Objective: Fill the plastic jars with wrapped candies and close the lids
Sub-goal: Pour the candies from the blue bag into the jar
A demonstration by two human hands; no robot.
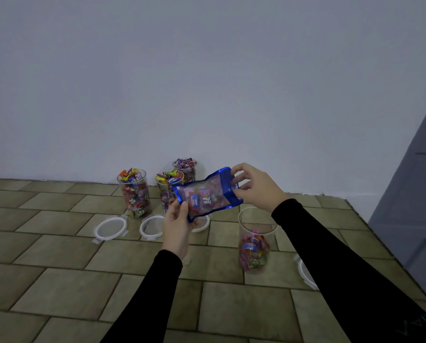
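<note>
The left hand (176,225) grips the lower end of a blue candy bag (207,194), thumb on its front, while the right hand (255,186) pinches the bag's upper end; the bag hangs tilted in the air above the floor (83,288). Just below the right wrist stands an open jar (255,240) (partly filled). Three full jars (135,191) stand by the wall (207,82), with lids (111,228) lying in front of them, another lid (306,274) beside the right sleeve.
</note>
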